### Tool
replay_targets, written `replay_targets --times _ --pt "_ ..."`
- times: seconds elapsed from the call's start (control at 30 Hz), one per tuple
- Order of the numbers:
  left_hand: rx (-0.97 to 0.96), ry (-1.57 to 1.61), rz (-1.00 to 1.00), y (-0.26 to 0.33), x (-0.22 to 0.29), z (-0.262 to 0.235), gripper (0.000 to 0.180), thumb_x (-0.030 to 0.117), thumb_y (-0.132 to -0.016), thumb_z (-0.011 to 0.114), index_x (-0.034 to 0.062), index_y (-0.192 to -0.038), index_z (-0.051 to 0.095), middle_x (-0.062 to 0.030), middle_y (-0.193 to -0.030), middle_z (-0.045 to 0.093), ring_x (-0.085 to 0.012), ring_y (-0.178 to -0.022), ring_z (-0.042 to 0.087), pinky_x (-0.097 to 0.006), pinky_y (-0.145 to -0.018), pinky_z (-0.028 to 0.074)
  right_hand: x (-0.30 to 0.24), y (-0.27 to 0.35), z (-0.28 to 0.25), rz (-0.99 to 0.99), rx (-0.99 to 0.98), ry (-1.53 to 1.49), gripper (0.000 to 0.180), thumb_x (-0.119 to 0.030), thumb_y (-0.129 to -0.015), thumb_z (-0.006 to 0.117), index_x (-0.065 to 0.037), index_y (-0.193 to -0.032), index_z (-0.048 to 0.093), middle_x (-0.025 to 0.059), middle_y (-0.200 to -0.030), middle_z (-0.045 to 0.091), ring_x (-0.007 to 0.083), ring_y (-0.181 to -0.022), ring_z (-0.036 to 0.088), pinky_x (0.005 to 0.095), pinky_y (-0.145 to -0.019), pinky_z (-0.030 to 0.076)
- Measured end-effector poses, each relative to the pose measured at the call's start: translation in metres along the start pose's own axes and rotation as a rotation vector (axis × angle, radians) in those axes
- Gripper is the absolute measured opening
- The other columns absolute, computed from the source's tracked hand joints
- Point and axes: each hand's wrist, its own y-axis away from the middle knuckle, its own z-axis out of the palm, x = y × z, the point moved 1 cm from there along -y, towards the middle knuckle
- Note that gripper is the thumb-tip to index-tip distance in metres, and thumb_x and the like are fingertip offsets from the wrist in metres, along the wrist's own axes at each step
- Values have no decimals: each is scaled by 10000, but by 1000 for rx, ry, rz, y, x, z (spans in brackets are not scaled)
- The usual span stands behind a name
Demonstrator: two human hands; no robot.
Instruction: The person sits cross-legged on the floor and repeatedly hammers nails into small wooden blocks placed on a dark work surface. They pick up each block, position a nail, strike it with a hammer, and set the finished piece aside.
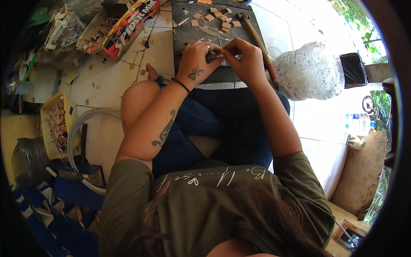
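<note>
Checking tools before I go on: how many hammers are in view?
1. The hammer lies on the dark work board, just right of the right hand, handle toward the person. Others may be hidden in the clutter at left.

Board (pixel 188 32) ahead w/ wood bits (pixel 222 19) on it, hammer (pixel 257 38) right — crate (pixel 53 124) left

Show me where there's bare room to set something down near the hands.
Bare tile lies between the right knee and the white sack. The dark board is crowded with small tiles and a hammer.
</note>
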Motion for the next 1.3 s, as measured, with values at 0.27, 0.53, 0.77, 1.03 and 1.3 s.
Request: replay_targets --times 0.27,0.53,0.77,1.03,1.3 --pt "65 39 153 -3 1 2 79 82 -777 695 12 -764 660 -103 -743 641 -274 -713 608 -365 -674 480 35 9 -40 29 125 404 357 -273 -782 731 -56 -1059 667 156 -1077 636 317 -1046 593 398 -886 475" --pt "28 63 109 -3 3 2 98 96 -801 692 10 -772 654 -101 -770 645 -274 -734 625 -349 -681 486 91 35 -65 267 -25 667 381 -221 -937 548 -50 -1275 513 133 -1056 605 270 -888 624 392 -752 504" --pt "-16 56 70 -3 4 2 86 88 -804 692 7 -805 663 -102 -809 662 -270 -758 643 -335 -695 493 21 88 -91 533 -39 -371 373 -100 -980 476 -27 -1345 470 24 -822 550 50 -600 481 204 -549 410" --pt "2 61 109 -4 5 3 73 69 -768 694 22 -749 642 -104 -728 628 -284 -697 609 -371 -644 479 -55 114 -111 394 -182 80 470 -59 -947 507 -107 -1410 440 119 -951 629 199 -820 631 309 -748 498" --pt "15 14 165 -4 5 5 71 66 -761 690 38 -742 627 -89 -707 608 -278 -664 592 -370 -671 468 -67 113 -112 242 -196 258 489 -25 -923 504 -141 -1396 463 190 -1105 639 343 -923 659 377 -788 511"
